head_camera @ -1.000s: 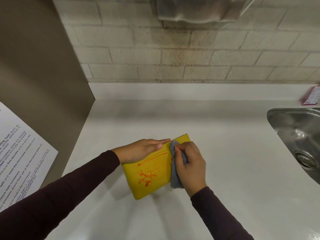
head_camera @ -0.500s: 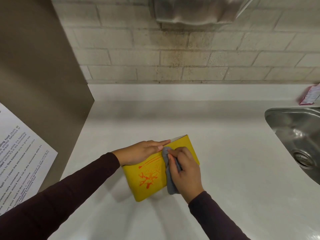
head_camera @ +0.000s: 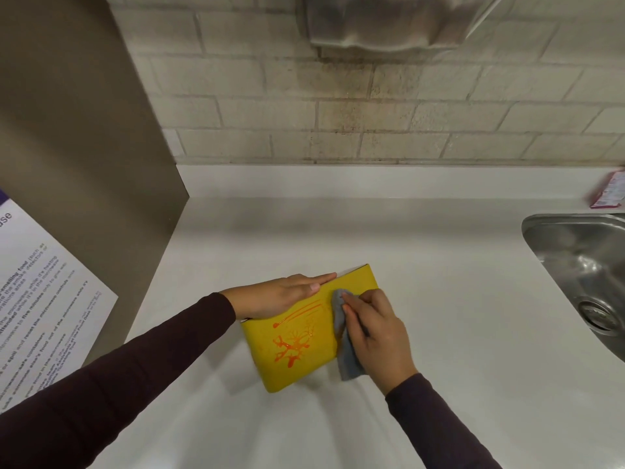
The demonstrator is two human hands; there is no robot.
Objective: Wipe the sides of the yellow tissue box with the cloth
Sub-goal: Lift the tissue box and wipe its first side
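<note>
The yellow tissue box (head_camera: 297, 336) is positioned on the white table (head_camera: 439, 299), nearer the table's left edge than the sink (head_camera: 581, 265) set into its right side, and well apart from the back edge. The broad yellow face, printed with an orange figure, is turned toward the camera.

The left hand (head_camera: 280, 294) is laid flat along the top edge of the box, fingers extended and together, with nothing enclosed. The right hand (head_camera: 375, 330) is closed around the grey cloth (head_camera: 343, 343), which is pressed against the right portion of the yellow face. The lower part of the cloth hangs past the box's right end.

A printed notice (head_camera: 40, 299) is fixed to the brown panel (head_camera: 84, 147) at the table's left edge. A small pink packet (head_camera: 608, 192) is seen at the back right corner.
</note>
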